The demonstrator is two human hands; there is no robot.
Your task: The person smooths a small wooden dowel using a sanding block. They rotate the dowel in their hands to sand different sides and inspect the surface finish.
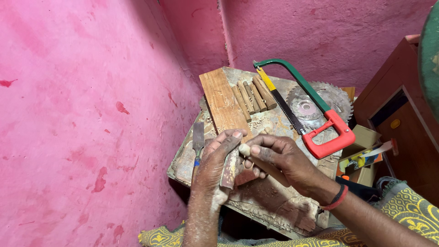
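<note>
Left hand (215,160) grips one sanding block (230,168); right hand (279,158) clamps one dowel (256,158). Four pegs (253,97), one hacksaw (311,110) lie far on the table (274,201).

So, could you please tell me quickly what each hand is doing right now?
Left hand: closed around a flat strip of wood.
Right hand: closed on a round wooden peg, held against the strip.

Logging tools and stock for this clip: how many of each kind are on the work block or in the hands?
Wooden dowels: 5, four lying in a row, one in the right hand
Hacksaw: 1
Circular saw blade: 1
Chisel: 1
Flat plank: 1
Small flat piece in the left hand: 1
Total: 10
</note>
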